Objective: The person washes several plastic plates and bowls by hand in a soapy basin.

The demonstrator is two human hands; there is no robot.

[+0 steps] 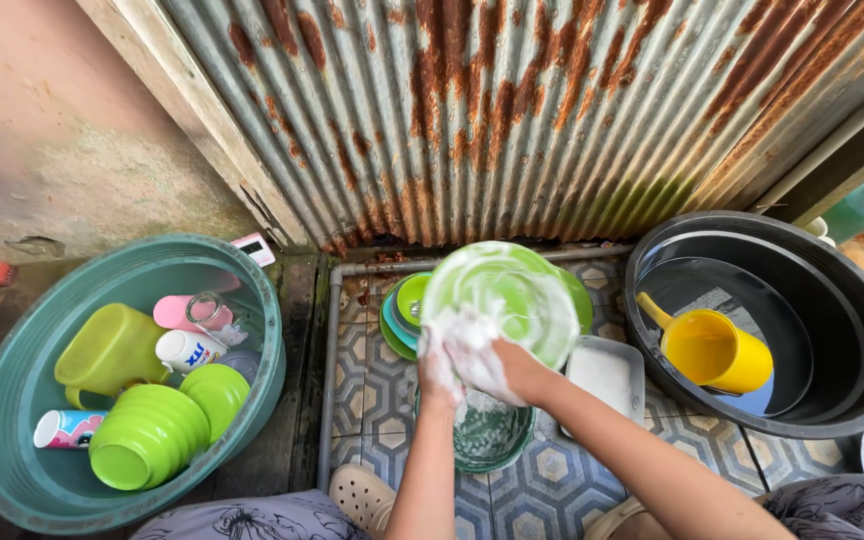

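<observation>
A light green plate covered in white suds is held up on edge in the middle of the view. My left hand grips its lower left rim. My right hand, foamy, presses a soapy sponge against the plate's lower face. Right under the hands sits a patterned green bowl with suds in it. Behind the plate lies a stack of green and blue plates and bowls on the tiled floor.
A large teal basin at left holds green bowls, a green jug and cups. A black tub at right holds water and a yellow scoop. A white rectangular tray lies beside the bowl. Rusty corrugated wall behind; my sandalled foot below.
</observation>
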